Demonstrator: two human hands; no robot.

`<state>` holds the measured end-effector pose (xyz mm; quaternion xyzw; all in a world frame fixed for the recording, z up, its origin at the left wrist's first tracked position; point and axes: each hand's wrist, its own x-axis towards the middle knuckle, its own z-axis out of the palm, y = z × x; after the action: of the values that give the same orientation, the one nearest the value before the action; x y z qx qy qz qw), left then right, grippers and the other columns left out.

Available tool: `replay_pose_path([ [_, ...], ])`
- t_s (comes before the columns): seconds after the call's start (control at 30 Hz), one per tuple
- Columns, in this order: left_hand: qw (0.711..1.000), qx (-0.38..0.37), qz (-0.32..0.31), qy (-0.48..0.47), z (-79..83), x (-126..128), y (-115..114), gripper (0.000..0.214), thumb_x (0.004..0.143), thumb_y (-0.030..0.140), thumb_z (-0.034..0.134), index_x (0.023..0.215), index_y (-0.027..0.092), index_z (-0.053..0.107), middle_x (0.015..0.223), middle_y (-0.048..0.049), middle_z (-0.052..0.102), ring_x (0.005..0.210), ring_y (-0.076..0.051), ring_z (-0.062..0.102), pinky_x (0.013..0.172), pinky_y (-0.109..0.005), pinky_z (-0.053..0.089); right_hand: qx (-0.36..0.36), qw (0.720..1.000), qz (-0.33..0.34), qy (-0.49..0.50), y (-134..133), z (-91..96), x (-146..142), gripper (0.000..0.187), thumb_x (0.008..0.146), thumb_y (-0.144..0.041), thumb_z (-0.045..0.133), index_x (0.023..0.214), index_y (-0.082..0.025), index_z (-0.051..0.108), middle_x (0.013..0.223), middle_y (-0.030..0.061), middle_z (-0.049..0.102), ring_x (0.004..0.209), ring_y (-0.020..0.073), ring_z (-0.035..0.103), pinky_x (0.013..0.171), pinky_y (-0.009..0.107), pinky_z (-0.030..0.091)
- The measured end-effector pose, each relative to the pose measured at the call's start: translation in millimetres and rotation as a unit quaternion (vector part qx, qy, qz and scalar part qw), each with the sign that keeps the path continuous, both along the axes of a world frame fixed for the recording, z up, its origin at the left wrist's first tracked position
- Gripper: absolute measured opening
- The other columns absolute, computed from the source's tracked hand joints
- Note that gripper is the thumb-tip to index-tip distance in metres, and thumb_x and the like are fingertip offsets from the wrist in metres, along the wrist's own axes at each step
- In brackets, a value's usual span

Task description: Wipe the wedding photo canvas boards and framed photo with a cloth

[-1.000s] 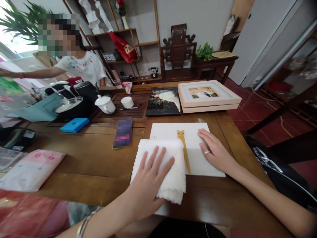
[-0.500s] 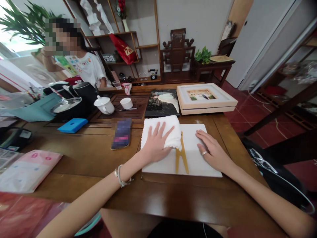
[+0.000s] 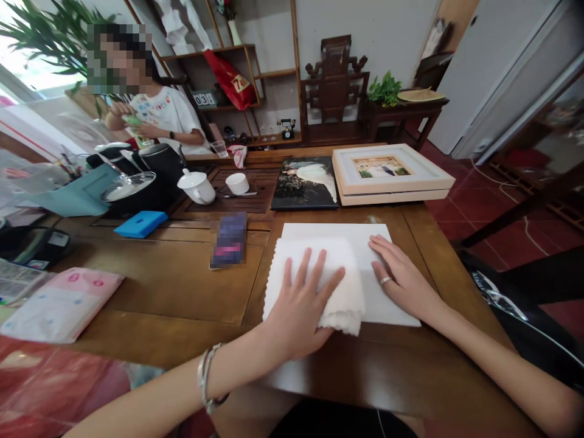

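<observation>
My left hand [image 3: 303, 310] lies with fingers spread flat on a folded white cloth [image 3: 314, 261], pressing it against a white board [image 3: 337, 231]. The cloth has a scalloped left edge and a bunched lower right corner. With a ring on one finger, my right hand [image 3: 396, 277] rests along the board's right side, its fingers stretched out on the surface. The gold A-shaped piece seen before on the board is hidden now, covered by the cloth and hand.
Behind the board are a black photo panel [image 3: 305, 182] and pale framed pictures [image 3: 392, 190]. To the left lie a phone [image 3: 229, 239], a blue box [image 3: 141, 224], a white teapot [image 3: 197, 187], a cup [image 3: 237, 183] and a tissue pack [image 3: 64, 304]. Across the table sits a person [image 3: 168, 115].
My left hand has slid the cloth toward me, over the gold A-shaped piece. The right hand stays on the board's right side. The person across has lowered a raised hand.
</observation>
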<state>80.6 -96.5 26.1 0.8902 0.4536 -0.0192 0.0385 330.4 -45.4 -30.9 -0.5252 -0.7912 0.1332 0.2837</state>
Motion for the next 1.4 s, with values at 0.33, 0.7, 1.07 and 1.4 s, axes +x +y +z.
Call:
replay_pose_path([
  [0.33, 0.996, 0.053, 0.066, -0.004, -4.2, 22, 68, 0.077, 0.089, 0.045, 0.059, 0.155, 0.02, 0.025, 0.161, -0.0202, 0.016, 0.147, -0.047, 0.01, 0.11, -0.071, 0.019, 0.008, 1.0, 0.006, -0.003, 1, 1.1, 2, 0.041, 0.097, -0.034, 0.04, 0.134, -0.018, 0.048, 0.147, 0.0154, 0.048, 0.141, 0.0283, 0.037, 0.114, 0.055, 0.033],
  [0.7, 0.996, 0.068, -0.045, 0.023, 2.2, 46, -18, 0.094, 0.08, 0.055, 0.061, 0.152, 0.005, 0.027, 0.16, -0.0261, 0.013, 0.147, -0.049, 0.005, 0.111, -0.074, 0.015, 0.007, 1.0, 0.017, 0.002, 1, -0.6, 3, 0.045, 0.095, -0.029, 0.038, 0.138, -0.02, 0.046, 0.147, 0.016, 0.047, 0.141, 0.0299, 0.037, 0.114, 0.058, 0.032],
  [1.07, 0.998, 0.053, -0.016, 0.024, 6.0, 63, 39, 0.084, 0.086, 0.049, 0.058, 0.151, 0.005, 0.028, 0.159, -0.0258, 0.018, 0.147, -0.047, 0.012, 0.111, -0.072, 0.018, 0.026, 0.998, 0.054, 0.028, 1, -7.9, 10, 0.068, 0.08, -0.013, 0.047, 0.147, -0.022, 0.035, 0.149, 0.0139, 0.043, 0.143, 0.0317, 0.033, 0.114, 0.059, 0.031],
  [1.4, 0.998, 0.063, -0.029, 0.003, 2.0, 60, 30, 0.079, 0.087, 0.045, 0.056, 0.151, 0.006, 0.029, 0.16, -0.0255, 0.018, 0.147, -0.045, 0.011, 0.113, -0.07, 0.017, 0.039, 0.997, 0.065, 0.02, 2, -5.4, 9, 0.061, 0.086, -0.019, 0.046, 0.146, -0.02, 0.036, 0.147, 0.0166, 0.045, 0.142, 0.0335, 0.034, 0.111, 0.06, 0.035],
])
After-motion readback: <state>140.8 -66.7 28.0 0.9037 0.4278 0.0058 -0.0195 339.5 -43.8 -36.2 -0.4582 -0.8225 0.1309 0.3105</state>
